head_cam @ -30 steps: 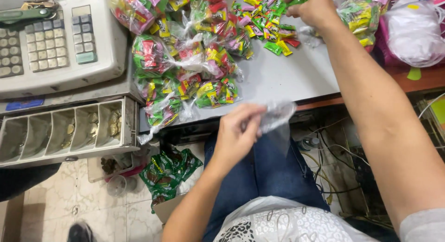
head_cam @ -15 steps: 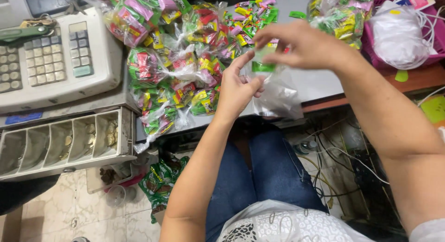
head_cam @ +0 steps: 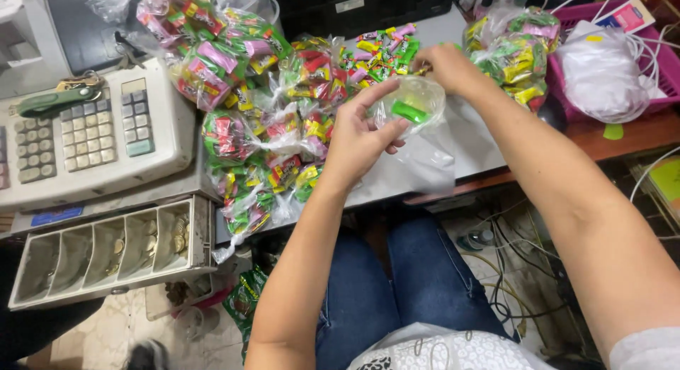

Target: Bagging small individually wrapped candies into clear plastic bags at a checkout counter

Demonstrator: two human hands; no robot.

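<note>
Clear bag (head_cam: 418, 104) — between both hands

We cannot see the fingertips of our right hand (head_cam: 448, 66), hidden behind the clear bag (head_cam: 418, 104) held up by our left hand (head_cam: 358, 139), while the cash register (head_cam: 85, 139) runs off the left edge and the pink basket (head_cam: 655, 51) off the right.

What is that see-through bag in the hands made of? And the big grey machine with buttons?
The small bag looks like thin clear plastic film: glossy, crinkled, a green candy showing through. The cash register seems to be hard matte plastic, off-white and smooth, though its inside can't be judged.
</note>
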